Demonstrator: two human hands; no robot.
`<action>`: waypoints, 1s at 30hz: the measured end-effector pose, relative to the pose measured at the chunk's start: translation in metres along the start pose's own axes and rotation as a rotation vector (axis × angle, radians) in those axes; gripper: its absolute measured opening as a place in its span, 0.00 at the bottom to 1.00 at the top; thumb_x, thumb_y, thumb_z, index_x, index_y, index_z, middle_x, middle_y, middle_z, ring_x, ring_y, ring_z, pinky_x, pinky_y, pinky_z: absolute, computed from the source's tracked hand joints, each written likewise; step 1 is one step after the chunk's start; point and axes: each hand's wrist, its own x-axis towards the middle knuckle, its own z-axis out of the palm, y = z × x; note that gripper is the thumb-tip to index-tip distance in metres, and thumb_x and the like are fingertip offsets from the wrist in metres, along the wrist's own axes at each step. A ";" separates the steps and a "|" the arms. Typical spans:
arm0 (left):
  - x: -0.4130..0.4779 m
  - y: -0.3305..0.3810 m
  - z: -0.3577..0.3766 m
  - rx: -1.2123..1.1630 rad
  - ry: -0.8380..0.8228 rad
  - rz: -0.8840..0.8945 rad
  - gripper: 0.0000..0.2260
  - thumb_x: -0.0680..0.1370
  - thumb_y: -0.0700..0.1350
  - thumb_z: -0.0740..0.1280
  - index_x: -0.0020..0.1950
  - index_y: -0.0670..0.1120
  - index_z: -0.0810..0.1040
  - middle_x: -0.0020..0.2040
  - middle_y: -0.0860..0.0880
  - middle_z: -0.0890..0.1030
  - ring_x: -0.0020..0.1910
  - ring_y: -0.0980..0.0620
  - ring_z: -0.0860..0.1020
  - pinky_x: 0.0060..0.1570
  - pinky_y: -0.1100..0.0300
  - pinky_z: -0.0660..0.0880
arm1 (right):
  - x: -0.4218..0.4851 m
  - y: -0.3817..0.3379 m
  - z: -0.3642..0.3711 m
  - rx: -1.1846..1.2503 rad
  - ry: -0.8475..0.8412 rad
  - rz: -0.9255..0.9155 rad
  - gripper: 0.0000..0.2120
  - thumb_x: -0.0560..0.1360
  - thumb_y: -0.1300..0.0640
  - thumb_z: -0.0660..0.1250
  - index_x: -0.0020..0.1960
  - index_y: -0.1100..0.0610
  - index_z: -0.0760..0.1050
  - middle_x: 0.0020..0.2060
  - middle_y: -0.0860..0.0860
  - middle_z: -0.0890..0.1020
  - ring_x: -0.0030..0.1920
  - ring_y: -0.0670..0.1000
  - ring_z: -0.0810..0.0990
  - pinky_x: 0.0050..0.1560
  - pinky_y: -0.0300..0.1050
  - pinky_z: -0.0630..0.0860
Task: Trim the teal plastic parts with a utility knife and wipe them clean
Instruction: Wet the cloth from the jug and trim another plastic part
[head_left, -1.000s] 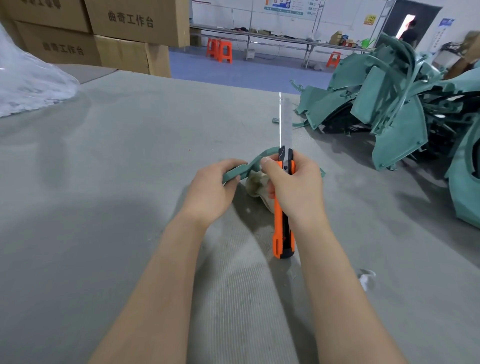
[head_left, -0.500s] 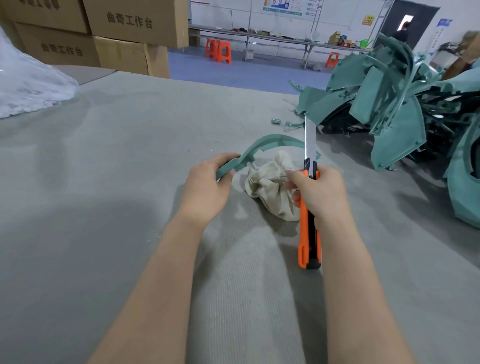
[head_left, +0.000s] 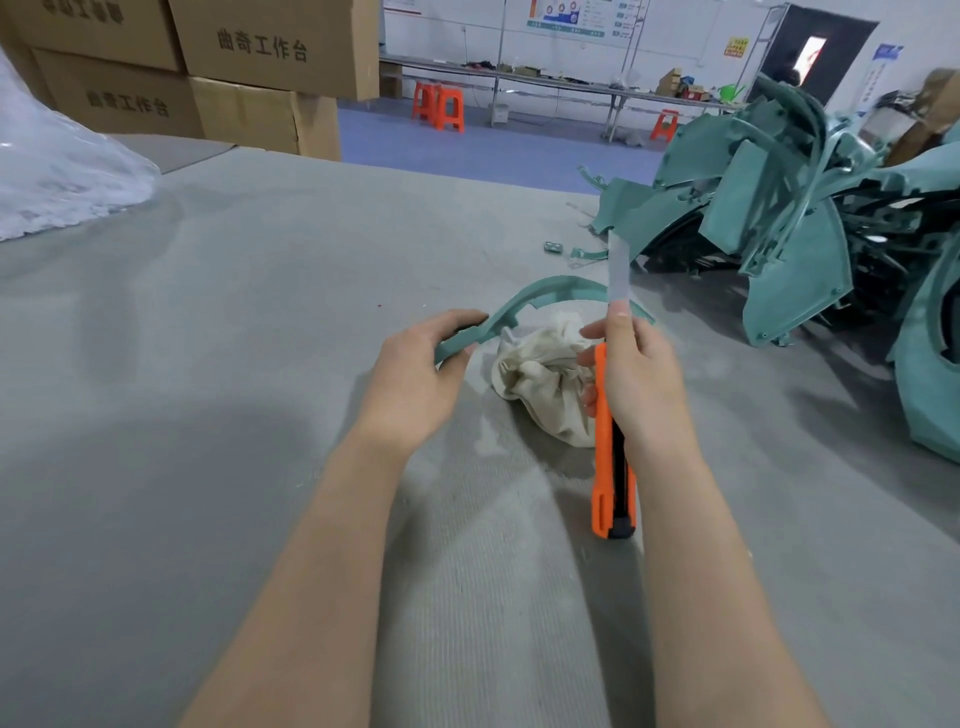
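Note:
My left hand (head_left: 421, 374) grips one end of a thin curved teal plastic strip (head_left: 540, 293), which arcs away over the grey table. My right hand (head_left: 636, 374) holds an orange and black utility knife (head_left: 610, 467) upright, its long blade (head_left: 618, 270) extended and pointing away from me. The same hand's fingers also pinch a crumpled cream cloth (head_left: 540, 374) that lies under the arc of the strip. The blade stands just right of the strip's far end.
A big heap of teal plastic parts (head_left: 789, 223) fills the table's right side, with small teal offcuts (head_left: 576, 252) in front of it. Cardboard boxes (head_left: 249, 67) and a clear plastic bag (head_left: 57, 176) sit at the far left. The grey table (head_left: 208, 415) spreads wide on the left.
My right hand has moved the knife rightward, away from the strip, uncovering the cloth. The left hand keeps its hold on the strip.

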 end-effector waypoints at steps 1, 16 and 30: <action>0.000 0.000 0.000 0.004 -0.019 0.016 0.13 0.80 0.39 0.63 0.58 0.52 0.80 0.43 0.63 0.78 0.41 0.70 0.73 0.41 0.79 0.65 | 0.000 0.001 0.001 -0.018 -0.021 -0.007 0.18 0.83 0.44 0.53 0.45 0.53 0.74 0.34 0.50 0.78 0.21 0.45 0.73 0.26 0.41 0.69; -0.002 0.001 0.000 -0.049 -0.071 0.112 0.13 0.78 0.34 0.64 0.57 0.48 0.81 0.47 0.63 0.79 0.47 0.68 0.74 0.45 0.79 0.65 | -0.004 0.002 0.001 -0.071 -0.162 -0.112 0.19 0.82 0.48 0.57 0.37 0.59 0.69 0.23 0.53 0.72 0.21 0.52 0.69 0.22 0.39 0.66; -0.001 -0.008 0.002 0.033 -0.099 0.085 0.16 0.76 0.32 0.63 0.55 0.49 0.81 0.46 0.54 0.81 0.50 0.54 0.79 0.49 0.68 0.71 | -0.028 -0.013 0.013 -0.025 -0.520 -0.169 0.17 0.82 0.51 0.59 0.38 0.58 0.71 0.24 0.52 0.69 0.22 0.50 0.66 0.23 0.40 0.64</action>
